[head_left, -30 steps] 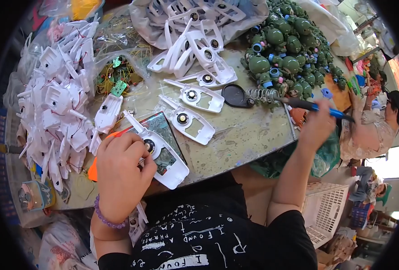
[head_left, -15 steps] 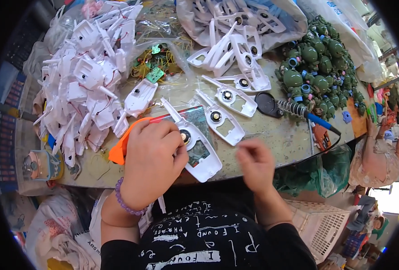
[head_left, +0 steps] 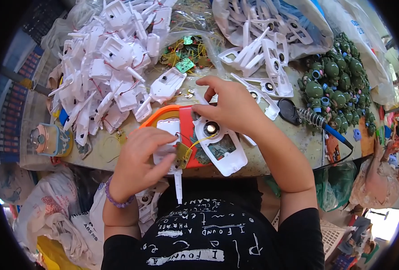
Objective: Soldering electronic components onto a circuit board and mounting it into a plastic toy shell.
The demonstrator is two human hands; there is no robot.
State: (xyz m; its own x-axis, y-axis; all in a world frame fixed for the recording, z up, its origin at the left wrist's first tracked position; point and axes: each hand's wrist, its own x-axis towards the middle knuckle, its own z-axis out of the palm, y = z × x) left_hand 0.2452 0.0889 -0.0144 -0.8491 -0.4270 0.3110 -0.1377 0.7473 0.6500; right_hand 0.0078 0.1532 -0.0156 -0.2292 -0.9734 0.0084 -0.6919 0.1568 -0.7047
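My left hand point(head_left: 143, 150) lies over a white plastic shell point(head_left: 167, 126), its thumb and fingers apart, thumb tip beside a small circuit board point(head_left: 183, 155). The shell's thin handle points toward me. A yellow wire runs from the board toward the round speaker point(head_left: 211, 128) in a white handled frame point(head_left: 232, 164). Above that frame's far end is my right hand point(head_left: 235, 101), thumb and forefinger spread, with a gap between them. Beneath these parts show a red strip point(head_left: 187, 118) and a curved orange piece point(head_left: 156, 112), both partly covered.
White shells with red wires point(head_left: 114, 58) are heaped at the left. Beyond are green boards point(head_left: 184, 65) and a bag of white frames point(head_left: 271, 27). At the right lie dark green figures point(head_left: 332, 85) and a blue-handled soldering iron point(head_left: 336, 135) in a coiled stand.
My right hand has moved up and left, over the frame. My left hand has drawn back from it, uncovering a white shell; a wired circuit board now shows. The whole view has shifted.
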